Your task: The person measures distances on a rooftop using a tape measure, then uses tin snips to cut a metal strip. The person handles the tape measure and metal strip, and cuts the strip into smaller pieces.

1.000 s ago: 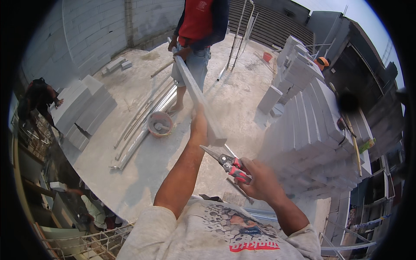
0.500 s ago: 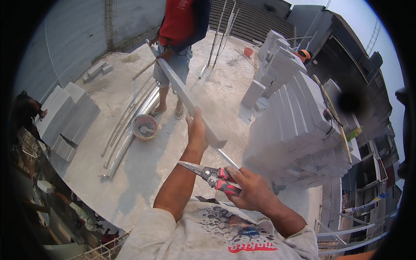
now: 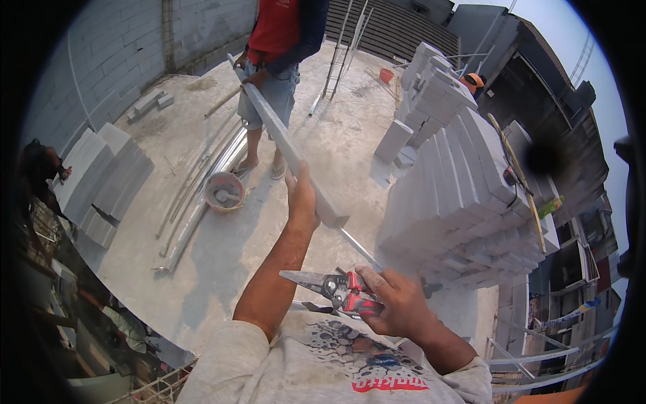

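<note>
My left hand is wrapped round the near part of a long grey metal profile. The profile slants away to the far left, where a co-worker's hands hold its other end. Closed round the red-and-black handles of a pair of tin snips is my right hand. The snips' long pointed blades look together and point left, over my left forearm and apart from the profile. A thin pale metal strip runs from the profile's near end toward my right hand; whether the fingers touch it is hidden.
Tall stacks of pale blocks stand on the right, with a yellow-edged bar on top. At left are more blocks, a mortar bucket and shiny metal profiles on the concrete floor. A rebar frame rises behind.
My right hand and the snips have dropped slightly and shifted a little to the right. The left hand keeps its grip on the profile, which has hardly moved.
</note>
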Demonstrator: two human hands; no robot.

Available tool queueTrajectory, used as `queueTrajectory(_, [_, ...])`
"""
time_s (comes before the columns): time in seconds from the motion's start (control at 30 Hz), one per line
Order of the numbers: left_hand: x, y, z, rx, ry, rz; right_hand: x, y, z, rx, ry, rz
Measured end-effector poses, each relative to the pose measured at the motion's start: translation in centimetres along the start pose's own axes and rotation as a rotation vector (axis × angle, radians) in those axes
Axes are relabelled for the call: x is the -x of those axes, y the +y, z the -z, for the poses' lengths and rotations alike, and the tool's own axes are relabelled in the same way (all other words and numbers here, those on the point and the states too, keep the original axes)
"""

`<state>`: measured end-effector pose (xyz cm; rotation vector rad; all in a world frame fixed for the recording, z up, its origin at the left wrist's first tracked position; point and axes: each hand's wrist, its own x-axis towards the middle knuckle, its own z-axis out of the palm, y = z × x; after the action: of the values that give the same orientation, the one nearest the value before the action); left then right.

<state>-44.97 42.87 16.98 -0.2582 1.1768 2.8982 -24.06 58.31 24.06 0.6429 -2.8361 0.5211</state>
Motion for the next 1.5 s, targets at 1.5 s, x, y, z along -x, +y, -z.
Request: queueTrajectory(1.5, [-1.5,-4.0,2.0,-0.059,-0.057,0.055,2.7,1.4,-5.5,-0.937,-0.144,-0.709])
